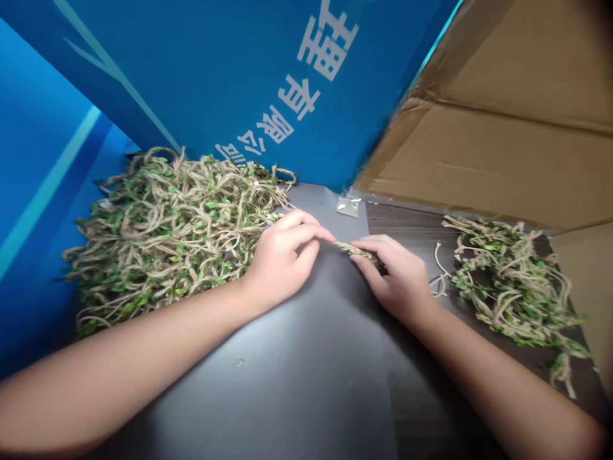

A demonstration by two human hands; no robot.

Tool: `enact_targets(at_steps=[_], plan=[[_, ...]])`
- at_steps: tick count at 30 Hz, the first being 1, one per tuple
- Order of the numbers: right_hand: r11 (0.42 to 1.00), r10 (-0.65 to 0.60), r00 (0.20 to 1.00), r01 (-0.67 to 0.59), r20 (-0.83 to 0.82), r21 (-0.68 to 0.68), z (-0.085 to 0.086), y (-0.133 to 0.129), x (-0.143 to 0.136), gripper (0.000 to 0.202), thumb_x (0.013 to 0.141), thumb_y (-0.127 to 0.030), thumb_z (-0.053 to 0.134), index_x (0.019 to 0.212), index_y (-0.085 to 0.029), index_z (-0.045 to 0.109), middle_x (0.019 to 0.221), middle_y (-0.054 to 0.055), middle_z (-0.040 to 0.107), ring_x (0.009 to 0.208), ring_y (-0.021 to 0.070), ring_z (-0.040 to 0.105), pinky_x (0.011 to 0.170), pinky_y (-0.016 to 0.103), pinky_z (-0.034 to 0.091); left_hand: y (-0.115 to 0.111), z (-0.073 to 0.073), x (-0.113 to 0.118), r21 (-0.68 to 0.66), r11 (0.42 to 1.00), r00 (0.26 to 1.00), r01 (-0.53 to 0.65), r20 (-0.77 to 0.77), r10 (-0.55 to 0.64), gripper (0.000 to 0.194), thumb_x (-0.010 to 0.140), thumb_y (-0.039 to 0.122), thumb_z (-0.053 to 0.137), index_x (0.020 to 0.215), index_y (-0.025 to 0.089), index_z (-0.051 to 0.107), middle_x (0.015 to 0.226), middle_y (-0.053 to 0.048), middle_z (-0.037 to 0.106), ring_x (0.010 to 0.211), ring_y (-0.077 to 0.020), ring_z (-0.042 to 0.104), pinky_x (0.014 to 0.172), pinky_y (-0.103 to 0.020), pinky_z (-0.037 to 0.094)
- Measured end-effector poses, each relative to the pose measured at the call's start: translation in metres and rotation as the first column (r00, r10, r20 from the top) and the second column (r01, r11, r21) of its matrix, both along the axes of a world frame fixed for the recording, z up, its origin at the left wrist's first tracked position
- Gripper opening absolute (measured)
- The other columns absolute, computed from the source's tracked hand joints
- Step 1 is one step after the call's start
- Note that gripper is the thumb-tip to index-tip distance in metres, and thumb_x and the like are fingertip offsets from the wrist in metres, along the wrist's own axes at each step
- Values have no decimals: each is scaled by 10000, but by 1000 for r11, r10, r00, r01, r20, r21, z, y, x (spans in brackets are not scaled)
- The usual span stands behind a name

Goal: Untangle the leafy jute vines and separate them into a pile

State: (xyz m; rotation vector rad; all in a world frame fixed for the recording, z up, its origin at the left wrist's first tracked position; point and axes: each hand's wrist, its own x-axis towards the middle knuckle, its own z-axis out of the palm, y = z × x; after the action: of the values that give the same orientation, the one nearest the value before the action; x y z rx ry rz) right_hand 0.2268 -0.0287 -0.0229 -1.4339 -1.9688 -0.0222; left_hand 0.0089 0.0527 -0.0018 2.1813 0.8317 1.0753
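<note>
A short length of twisted jute twine with bits of green leaf (352,248) stretches between my two hands above the grey sheet. My right hand (397,271) pinches it between thumb and fingers, and part of it is hidden behind that hand. At its left end are the fingertips of my left hand (285,259), close together with the thumb bent beneath them. Left of that hand rises a large pile of leafy jute twine (177,230). On the right lies a smaller pile of leafy twine (514,281), with loose bare strands (439,275) by its left side.
The grey sheet (287,377) covers part of a dark wood-grain surface (416,409). A small clear plastic bag (348,206) lies at the back. Behind stands a blue panel with white characters (215,76). Cardboard (502,153) walls off the right. A leaf scrap (239,362) lies in front.
</note>
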Motion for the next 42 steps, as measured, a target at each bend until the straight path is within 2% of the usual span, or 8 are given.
enact_targets(at_steps=[5,7,10,13,17,22,33,42], plan=[[997,72,997,-72,14,1,2,2,1,27,959,-200,689,983,-188,688,927,29,766,835,118,722,766,234,573,2,-2,2,-40,998,999,-47,-4,47,264,922,62,557,963,187,786,958,-28,710,952,-130,674,922,-280,540],[995,103,995,-103,10,-8,2,1,1,19,954,-186,692,972,-182,695,910,25,763,813,110,714,761,232,565,1,-3,3,-22,999,998,-38,-59,36,280,897,69,562,1059,176,764,1144,-74,703,1091,-173,661,1026,-342,525],[992,125,992,-126,-23,-17,3,1,2,7,946,-172,699,952,-175,701,890,23,758,792,101,703,755,227,556,-3,0,2,73,997,988,-35,-150,45,341,858,128,624,1181,186,716,1511,-131,525,1260,-257,579,1131,-450,464],[989,139,989,-141,-55,-34,6,0,2,23,943,-164,696,923,-176,699,860,21,750,763,100,689,737,232,544,-8,3,2,140,987,980,78,-191,-50,179,915,230,628,1072,190,703,1289,-105,649,1113,-227,612,1013,-392,491],[973,210,974,-217,-90,-76,9,-1,2,56,951,-135,665,913,-170,685,838,19,734,732,95,662,715,235,521,-9,1,3,7,960,912,278,-315,-262,154,983,322,576,1007,197,662,954,-23,670,806,-134,597,731,-279,456],[951,274,954,-287,-120,-113,10,-1,4,86,970,-107,610,964,-161,676,872,36,721,782,101,659,746,233,522,-7,-1,5,-145,959,902,242,-330,-277,139,974,324,587,953,199,645,921,3,665,765,-107,582,688,-251,422],[907,341,927,-368,-155,-203,11,0,5,134,972,-116,587,1048,-185,673,982,56,734,883,137,677,815,283,533,-6,1,5,-173,944,888,281,-327,-324,189,972,300,545,868,193,662,842,7,651,739,-105,561,700,-252,413],[969,248,968,-247,45,-25,8,-2,5,215,897,-154,727,1094,-221,674,1048,43,763,922,173,689,854,364,518,-6,2,7,-190,945,905,266,-287,-313,152,885,218,565,769,174,653,754,15,612,678,-95,522,652,-245,383]])
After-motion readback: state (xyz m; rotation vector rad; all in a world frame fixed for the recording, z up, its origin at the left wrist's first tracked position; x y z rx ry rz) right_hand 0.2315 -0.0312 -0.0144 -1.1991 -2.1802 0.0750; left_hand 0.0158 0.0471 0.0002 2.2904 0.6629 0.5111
